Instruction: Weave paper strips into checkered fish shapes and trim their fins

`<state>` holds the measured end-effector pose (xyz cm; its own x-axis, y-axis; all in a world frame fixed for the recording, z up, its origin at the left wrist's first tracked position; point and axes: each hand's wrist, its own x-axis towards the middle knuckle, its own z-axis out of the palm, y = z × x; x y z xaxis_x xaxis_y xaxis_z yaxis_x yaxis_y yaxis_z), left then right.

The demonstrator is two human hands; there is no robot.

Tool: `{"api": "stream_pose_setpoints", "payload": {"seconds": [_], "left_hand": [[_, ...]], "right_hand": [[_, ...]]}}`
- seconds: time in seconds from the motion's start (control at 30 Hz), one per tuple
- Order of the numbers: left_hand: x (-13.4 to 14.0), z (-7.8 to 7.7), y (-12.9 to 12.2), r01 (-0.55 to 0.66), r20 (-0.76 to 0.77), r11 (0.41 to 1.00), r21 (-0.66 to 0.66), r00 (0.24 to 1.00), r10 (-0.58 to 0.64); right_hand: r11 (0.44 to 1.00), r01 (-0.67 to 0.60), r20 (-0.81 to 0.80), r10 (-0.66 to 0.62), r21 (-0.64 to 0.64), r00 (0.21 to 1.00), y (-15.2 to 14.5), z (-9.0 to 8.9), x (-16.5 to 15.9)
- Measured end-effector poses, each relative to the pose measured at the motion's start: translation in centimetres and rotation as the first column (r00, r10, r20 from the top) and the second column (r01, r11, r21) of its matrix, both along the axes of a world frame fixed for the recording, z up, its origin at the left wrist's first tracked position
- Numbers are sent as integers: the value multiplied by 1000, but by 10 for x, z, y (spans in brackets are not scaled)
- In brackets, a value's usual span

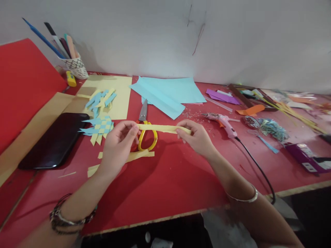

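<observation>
A narrow pale yellow paper strip is stretched level between my two hands, above the red table. My left hand pinches its left end between thumb and fingers. At the other end, my right hand grips it the same way. Just behind the strip lie scissors with yellow handles, blades pointing to the wall. More yellow strips rest on the table, partly hidden by my left hand and wrist. A woven blue and yellow paper piece lies left of that hand.
A black phone lies at left, near a pen cup. Blue paper sheets and a yellow sheet lie toward the wall. On the right are a pink glue gun with its cord, a tinsel bundle and a purple power strip.
</observation>
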<state>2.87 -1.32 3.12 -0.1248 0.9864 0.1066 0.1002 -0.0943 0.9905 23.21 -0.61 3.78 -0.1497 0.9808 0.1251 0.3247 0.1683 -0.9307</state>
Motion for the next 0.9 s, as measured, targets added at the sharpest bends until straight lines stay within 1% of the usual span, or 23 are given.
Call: {"api": "stream_pose_setpoints", "payload": {"seconds": [0.13,0.2,0.43,0.57,0.7,0.9], "left_hand": [[-2,1,2,-49,-27,998,26,998,49],[-3,1,2,-59,-48,998,38,997,60],[-2,2,1,-51,-63,998,31,997,53],[-1,2,1,-47,-62,999,14,997,48],[-2,2,2,-66,-75,997,32,995,69],[-2,4,2,-86,-71,996,27,994,88]], "right_hand": [[1000,10,-177,-14,-25,984,2,-1,1],[998,27,-222,-38,-50,974,2,-1,0],[986,164,-248,-162,-14,955,2,0,-2],[980,198,-303,-194,-19,933,2,-2,-2],[980,198,-344,-191,-14,919,3,-5,0],[990,144,-296,-138,-1,945,3,-4,0]]}}
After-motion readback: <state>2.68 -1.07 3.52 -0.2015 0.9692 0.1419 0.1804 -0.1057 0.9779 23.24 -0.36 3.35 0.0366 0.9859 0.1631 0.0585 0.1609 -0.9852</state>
